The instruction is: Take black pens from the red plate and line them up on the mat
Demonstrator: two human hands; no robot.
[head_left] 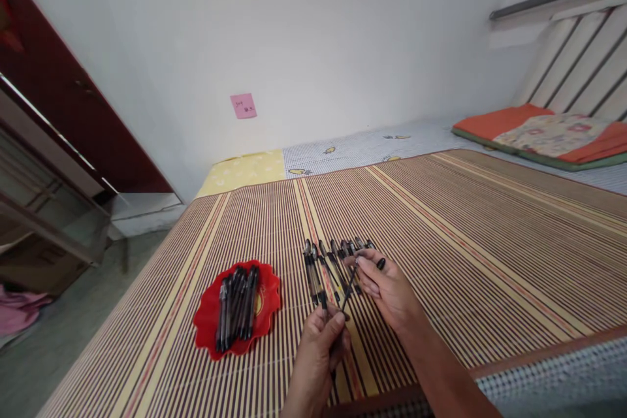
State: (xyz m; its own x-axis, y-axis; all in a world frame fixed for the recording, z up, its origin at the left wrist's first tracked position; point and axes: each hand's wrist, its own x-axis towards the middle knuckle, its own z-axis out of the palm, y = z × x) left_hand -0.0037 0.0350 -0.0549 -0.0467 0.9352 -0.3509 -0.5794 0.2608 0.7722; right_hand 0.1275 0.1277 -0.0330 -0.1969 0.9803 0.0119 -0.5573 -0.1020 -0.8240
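My left hand point(321, 346) is closed around the lower end of a thin black pen point(349, 292) that points up and to the right. My right hand point(385, 287) is pinched at the pen's upper end and holds a small black cap point(381, 264) at its fingertips. Just beyond the hands, several black pens point(328, 261) lie side by side on the striped bamboo mat point(465, 241). To the left, a red scalloped plate point(208, 320) holds several more black pens point(238, 304).
The mat covers a bed with a yellow and grey patterned sheet point(313, 160) by the white wall. A folded orange and floral blanket point(543, 134) lies at the far right. A pink sticky note point(243, 106) is on the wall. A dark cabinet point(53, 117) stands left.
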